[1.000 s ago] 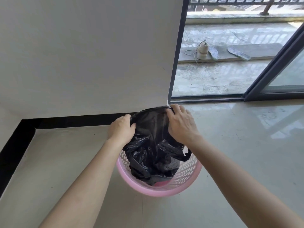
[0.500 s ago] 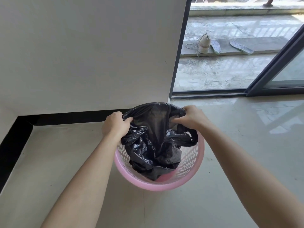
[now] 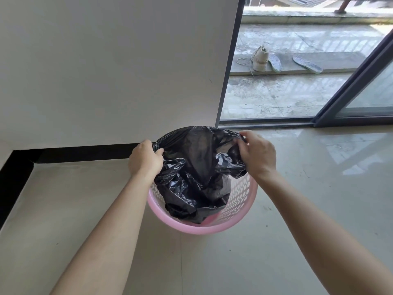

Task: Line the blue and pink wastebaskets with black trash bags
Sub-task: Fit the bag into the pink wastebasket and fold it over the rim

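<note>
A pink perforated wastebasket (image 3: 242,201) stands on the tiled floor close to a white wall. A black trash bag (image 3: 197,167) hangs into it, its mouth stretched wide above the far rim. My left hand (image 3: 145,159) grips the bag's left edge. My right hand (image 3: 257,154) pinches the bag's right edge, just above the basket's right rim. The crumpled lower part of the bag lies inside the basket, and a bit of pink bottom shows at the near side. No blue wastebasket is in view.
The white wall with a black baseboard (image 3: 85,153) runs behind the basket. An open sliding glass door (image 3: 361,81) at the right leads to a balcony with a white shoe (image 3: 260,59) and two insoles (image 3: 306,64). Glossy floor tiles spread around.
Both hands have moved apart while holding the bag's rim, so the bag's mouth has spread from a narrow bunch to a wide opening over the basket's far side.
</note>
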`<state>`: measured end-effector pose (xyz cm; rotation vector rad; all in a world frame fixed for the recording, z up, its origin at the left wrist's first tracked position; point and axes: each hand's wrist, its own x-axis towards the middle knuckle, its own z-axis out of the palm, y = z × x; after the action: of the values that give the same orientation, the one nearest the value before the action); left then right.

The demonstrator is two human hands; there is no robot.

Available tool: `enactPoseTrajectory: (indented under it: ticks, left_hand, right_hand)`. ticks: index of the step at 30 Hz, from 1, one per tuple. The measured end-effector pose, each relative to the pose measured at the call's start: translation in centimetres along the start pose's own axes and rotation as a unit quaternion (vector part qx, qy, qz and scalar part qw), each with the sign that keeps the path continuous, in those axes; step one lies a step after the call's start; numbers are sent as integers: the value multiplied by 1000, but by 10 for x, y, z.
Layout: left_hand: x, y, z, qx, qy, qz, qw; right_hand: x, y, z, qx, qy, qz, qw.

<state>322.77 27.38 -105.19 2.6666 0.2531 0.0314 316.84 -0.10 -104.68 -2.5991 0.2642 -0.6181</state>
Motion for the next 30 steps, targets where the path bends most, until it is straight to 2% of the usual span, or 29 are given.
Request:
enactPoseTrajectory:
  ticks: [2,3,5,7,8,9,10,12,13,14,15,16,17,19,20,21,22,23,25,26,27,28,30]
  left_hand:
    - [1,0,0,9,0,14,1000]
    - [1,0,-1,14,3,18,1000]
    - [4,-2,-2,18,11,20,1000]
    - [5,-3,-4,27,12,22,999]
    - [5,-3,-4,28,12,25,999]
    - [6,-2,-3,29,12,27,999]
    - [6,0,-3,29,13,28,999]
    - [5,4,-2,29,18,22,999]
    - [5,5,-2,29,21,18,999]
    - [6,6,-2,30,23,15,999]
    - [8,6,-3,30,22,14,999]
    - [9,5,-5,26,20,16,999]
    - [11,5,-7,18,15,20,1000]
    - [14,4,-14,12,-1,31,999]
    - [13,5,-17,31,-2,40,999]
    - [11,7,-20,64,14,60,996]
    - [7,13,-23,94,51,92,990]
    - [1,22,-26,103,102,138,980]
    - [-19,50,-28,48,185,259,947]
    - [-33,64,-26,9,182,321,930]
    - [-49,77,-20,-23,131,363,922]
    - [-66,85,-12,-40,41,382,923]
    - [-92,90,1,-28,-177,356,917]
  right_hand:
    - [5,6,-2,119,-19,95,988]
    - [7,9,-3,199,-42,159,966]
    - [8,12,-5,362,-112,270,885]
    - [8,15,-9,468,-177,314,807]
    - [8,18,-11,485,-194,319,791]
    - [9,22,-13,471,-202,314,799]
    - [9,26,-14,413,-201,288,840]
    - [12,35,-18,170,-177,150,958]
    - [14,36,-17,53,-158,66,984]
    - [15,34,-15,-6,-141,10,990]
    - [15,30,-12,-7,-139,-2,990]
    - [14,28,-10,32,-155,31,987]
    - [15,27,-9,105,-187,102,971]
    - [13,27,-7,277,-288,255,880]
    - [12,28,-7,329,-314,310,835]
    - [13,30,-8,352,-315,346,811]
    - [13,30,-9,351,-307,370,803]
    - [14,30,-10,329,-302,375,813]
    - [11,28,-9,280,-305,349,841]
    - [9,26,-8,275,-303,333,849]
    - [6,24,-5,279,-291,323,856]
    - [4,22,-1,278,-268,321,865]
    - [1,19,5,267,-229,314,882]
